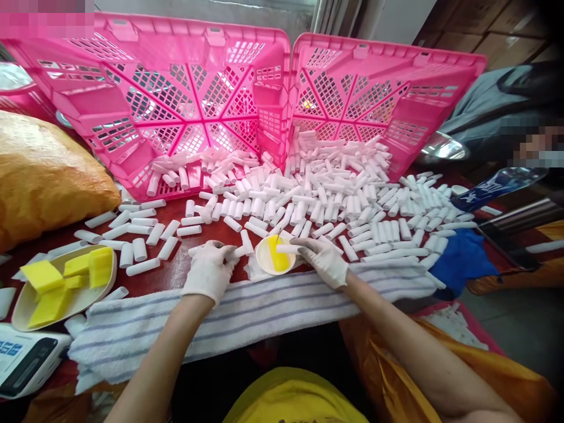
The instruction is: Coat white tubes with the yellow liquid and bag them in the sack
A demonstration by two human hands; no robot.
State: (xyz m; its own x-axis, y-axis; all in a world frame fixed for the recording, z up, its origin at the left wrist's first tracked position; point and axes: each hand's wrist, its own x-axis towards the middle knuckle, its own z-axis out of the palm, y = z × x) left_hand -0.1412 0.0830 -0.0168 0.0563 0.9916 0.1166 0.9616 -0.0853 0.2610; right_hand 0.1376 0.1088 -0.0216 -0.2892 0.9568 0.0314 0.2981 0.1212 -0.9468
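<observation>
Single head-worn view is looking forward and down from above the wearer's yellow clothing, which is showing at the near edge. Camera is sitting close over the red table, left hand and right hand showing near mid-view. Wide sweep is reaching the pink crates at the far side, orange sack at left.

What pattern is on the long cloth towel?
The white towel has lengthwise blue-grey stripes, best seen in the head view.
</observation>
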